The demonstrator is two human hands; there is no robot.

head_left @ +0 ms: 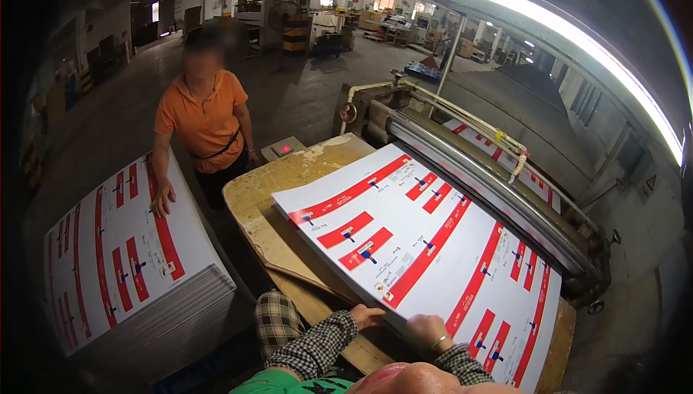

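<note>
A large white printed sheet (404, 239) with red bands and small blue pictures lies on a worn wooden feed board (263, 188). Its far edge meets the long metal roller (476, 185) of a machine. My left hand (367, 316) is at the sheet's near edge, fingers stretched to the right and partly hidden; it does not clearly grip anything. Just right of it, my right hand (427, 332), slightly blurred, has its fingers curled over the same edge. Checked sleeves cover both my forearms.
On the left stands a tall stack of matching printed sheets (195, 300). A co-worker in an orange shirt (202, 116) rests one hand on it. A small box with a red light (285, 149) sits beside the board. Pipes (462, 123) run above the roller, and a bright tube lamp (534, 11) hangs overhead.
</note>
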